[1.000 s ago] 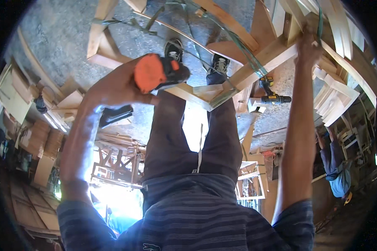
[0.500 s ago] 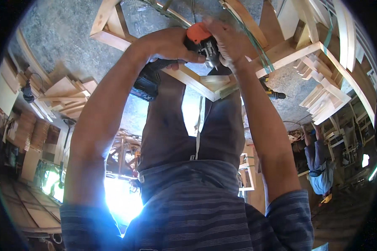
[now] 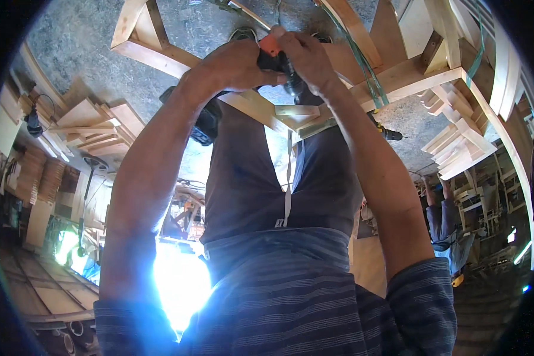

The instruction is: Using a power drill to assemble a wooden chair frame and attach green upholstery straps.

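Observation:
Both my hands are closed on a dark cordless drill with an orange rear end (image 3: 269, 45). My left hand (image 3: 236, 66) wraps round its grip, and the black battery (image 3: 206, 126) hangs below my left wrist. My right hand (image 3: 308, 62) presses on the other side of the body, beside the orange part. The dark front end (image 3: 291, 82) points back toward me, above a corner of a pale wooden frame (image 3: 254, 108). A small wooden block (image 3: 296, 111) sits inside that corner. Whether the tip touches the wood is hard to make out.
Wooden frame pieces with a green strap (image 3: 371, 77) stretch to the right. A yellow and black power tool (image 3: 388, 132) lies behind my right forearm. Wood offcuts are stacked at left (image 3: 98, 132) and right (image 3: 460, 139). Another person (image 3: 451, 231) is at far right.
The drill has tilted slightly, and my right hand has shifted a little left and down over it. The view has moved a little. Both hands keep their hold.

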Demonstrator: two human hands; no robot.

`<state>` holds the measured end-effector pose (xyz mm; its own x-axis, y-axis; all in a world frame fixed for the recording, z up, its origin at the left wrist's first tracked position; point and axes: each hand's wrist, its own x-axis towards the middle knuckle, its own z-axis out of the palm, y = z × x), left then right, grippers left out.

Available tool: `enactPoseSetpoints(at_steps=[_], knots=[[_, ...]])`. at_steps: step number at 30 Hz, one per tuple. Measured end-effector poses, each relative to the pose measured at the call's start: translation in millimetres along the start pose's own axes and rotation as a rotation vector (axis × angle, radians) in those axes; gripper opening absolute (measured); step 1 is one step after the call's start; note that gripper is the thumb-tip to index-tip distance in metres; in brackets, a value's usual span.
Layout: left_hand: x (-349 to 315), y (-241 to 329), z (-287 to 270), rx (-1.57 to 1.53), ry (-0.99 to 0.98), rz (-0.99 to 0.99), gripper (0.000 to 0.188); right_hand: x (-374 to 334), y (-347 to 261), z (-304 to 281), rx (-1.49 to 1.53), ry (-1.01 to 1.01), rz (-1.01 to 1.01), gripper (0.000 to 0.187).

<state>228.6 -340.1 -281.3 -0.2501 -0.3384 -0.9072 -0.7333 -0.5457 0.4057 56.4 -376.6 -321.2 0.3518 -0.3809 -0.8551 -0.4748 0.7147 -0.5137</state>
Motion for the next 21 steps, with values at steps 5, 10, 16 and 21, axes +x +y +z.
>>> enactPoseSetpoints(at_steps=[5, 10, 16, 21], knots=[[9, 12, 3, 0.021, -0.026, 0.043, 0.048, 7, 16, -13, 0.042, -0.024, 0.044, 0.051], [16, 15, 1, -0.038, -0.202, -0.068, 0.05, 5, 24, -11, 0.12, -0.001, -0.006, 0.051], [22, 13, 8, 0.036, -0.118, -0.027, 0.049, 6, 25, -12, 0.114, 0.008, -0.028, 0.05], [28, 14, 5, 0.038, -0.119, 0.045, 0.053, 16, 36, -15, 0.209, -0.008, 0.015, 0.049]])
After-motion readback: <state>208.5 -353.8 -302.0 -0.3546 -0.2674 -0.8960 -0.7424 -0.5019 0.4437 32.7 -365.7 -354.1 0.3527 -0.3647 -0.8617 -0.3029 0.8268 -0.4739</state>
